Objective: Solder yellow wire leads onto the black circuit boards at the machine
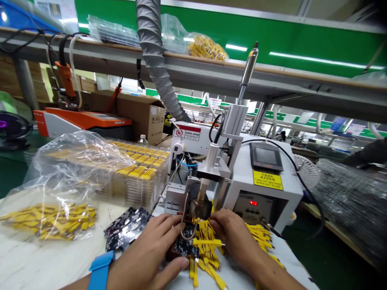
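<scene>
Pale workbench, probably soldering machine, factory shelf

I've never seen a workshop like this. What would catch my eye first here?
Probably the heap of loose yellow parts on the bench, between the left hand and the right hand. The left hand, wearing a blue wristband, grips a black circuit board in front of a white machine. That machine carries a bright yellow warning label, and a grey ducting hose rises behind it.
</scene>
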